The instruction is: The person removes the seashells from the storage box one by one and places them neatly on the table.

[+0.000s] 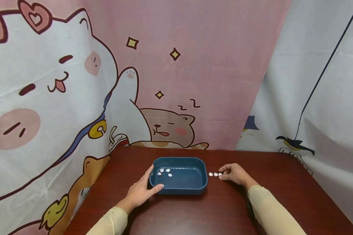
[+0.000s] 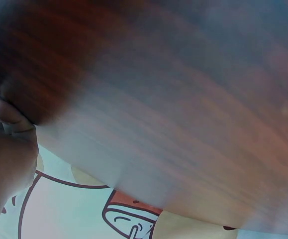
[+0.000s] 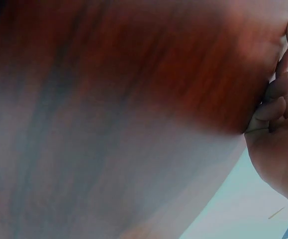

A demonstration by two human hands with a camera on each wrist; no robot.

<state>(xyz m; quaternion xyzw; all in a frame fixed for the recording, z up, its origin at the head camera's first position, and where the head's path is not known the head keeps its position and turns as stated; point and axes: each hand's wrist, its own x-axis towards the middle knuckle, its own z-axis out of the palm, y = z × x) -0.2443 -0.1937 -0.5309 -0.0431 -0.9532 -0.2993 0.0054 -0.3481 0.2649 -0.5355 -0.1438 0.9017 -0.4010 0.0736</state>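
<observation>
A blue rectangular tray (image 1: 182,191) stands on the table, with several small white pieces (image 1: 170,175), like shells or pebbles, on the left part of its floor. My left hand (image 1: 139,192) holds the tray's left end, thumb at the front rim and fingers along the left side. Right of the tray, three more white pieces (image 1: 210,174) lie in a short row. At the row's right end my right hand (image 1: 235,174) pinches the last white piece (image 1: 220,174) between thumb and forefinger. In the right wrist view, the right hand (image 3: 278,124) shows curled fingers; the piece is hidden there.
The dark red-brown wooden table (image 1: 176,215) reaches back to a cartoon-printed cloth (image 1: 209,65). More of the printed cloth hangs at the left and right sides. Both wrist views show mostly blurred tabletop.
</observation>
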